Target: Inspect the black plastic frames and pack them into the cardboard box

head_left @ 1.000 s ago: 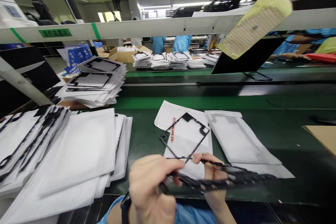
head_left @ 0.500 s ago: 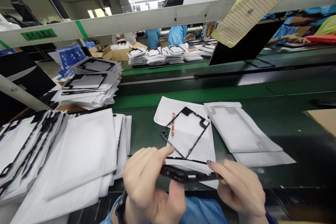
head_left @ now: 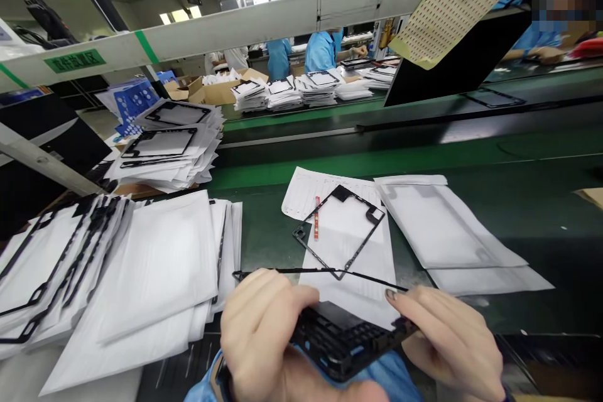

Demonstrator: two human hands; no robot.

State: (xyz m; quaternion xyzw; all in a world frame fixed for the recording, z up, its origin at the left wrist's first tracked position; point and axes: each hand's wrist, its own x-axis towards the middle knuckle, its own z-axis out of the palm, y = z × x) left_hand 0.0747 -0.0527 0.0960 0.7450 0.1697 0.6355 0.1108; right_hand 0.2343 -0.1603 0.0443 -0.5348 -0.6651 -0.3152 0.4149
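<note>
Close to me, a thin black rectangular frame [head_left: 325,334] is held up in both hands, its near corner tilted down toward me. My left hand [head_left: 264,326] grips its left side, with the thumb underneath. Around the right edge, the fingers of my right hand [head_left: 447,333] are closed, one fingertip resting on the rim. Beyond the hands, a similar black frame [head_left: 340,193] lies diagonally on white sheets. A red-and-white strip [head_left: 316,218] lies across its left part. The fingers' undersides are partly hidden.
White sleeves with black frames [head_left: 35,298] are piled at the left, beside blank white sleeves [head_left: 162,257]. Another stack [head_left: 162,166] stands behind them. A white sleeve [head_left: 424,226] lies at the right on the green bench [head_left: 264,232]. A pale rail [head_left: 245,28] crosses above; co-workers are beyond.
The held frame has tilted, its near corner dropping so more of its ribbed face shows. My right hand has moved slightly right and down. The camera view has shifted a little.
</note>
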